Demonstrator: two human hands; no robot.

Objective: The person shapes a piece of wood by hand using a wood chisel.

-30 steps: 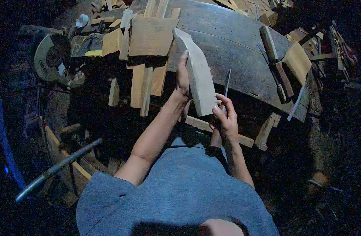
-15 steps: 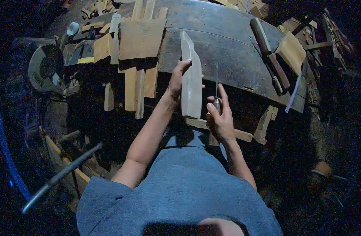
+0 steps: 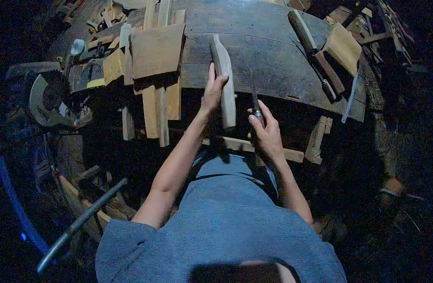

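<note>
My left hand (image 3: 212, 94) is closed around a pale, shaped piece of wood (image 3: 228, 106) with a curved edge and a narrowed far end. The wood is raised in front of the workbench edge, its long side pointing away from me and its narrower side showing. In my right hand (image 3: 267, 137) is a narrow-bladed hand tool (image 3: 258, 114) with a shiny metal collar, its dark blade pointing up and away. The fingers are wrapped round its handle, which they mostly hide. A small gap separates the tool from the wood.
Beyond my hands lies a dark workbench (image 3: 216, 23). Wooden boards (image 3: 157, 52) are stacked at its left, near a toothed circular saw (image 3: 37, 101). Long wooden-handled tools (image 3: 328, 73) and a curved wood piece (image 3: 344, 47) lie right. A metal pipe (image 3: 82, 224) juts out lower left.
My left hand has turned the wood so its narrower side faces me, and its far end sits slightly further left. The right hand keeps its tool, now with the blade looking shorter.
</note>
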